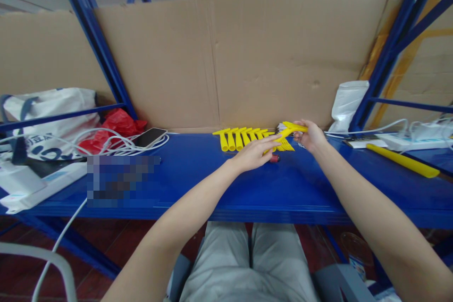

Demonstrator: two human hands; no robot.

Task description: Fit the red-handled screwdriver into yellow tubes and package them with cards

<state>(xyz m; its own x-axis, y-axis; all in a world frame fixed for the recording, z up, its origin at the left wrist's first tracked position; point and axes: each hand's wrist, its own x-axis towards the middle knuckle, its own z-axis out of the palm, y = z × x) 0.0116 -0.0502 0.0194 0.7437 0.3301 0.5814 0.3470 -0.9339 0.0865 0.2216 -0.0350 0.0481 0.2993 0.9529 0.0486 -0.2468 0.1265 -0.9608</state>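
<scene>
My right hand (309, 136) is closed on the right end of a forked yellow piece (290, 127), thumb and fingers pinching it above the far middle of the blue table (191, 181). My left hand (255, 152) reaches to the piece's lower left part, fingers nearly straight; I can't tell whether they grip it or only rest against it. Just left of it, similar yellow pieces (239, 138) stand in a row along the far side, partly covered by my fingers. A small red item (274, 158) sits just near of them, too small to make out.

At far left, the white bag (58, 115) bears large dark characters, creased and crossed by cables (118, 144), so I can't read them surely. A pixelated patch hides the table's near left.
</scene>
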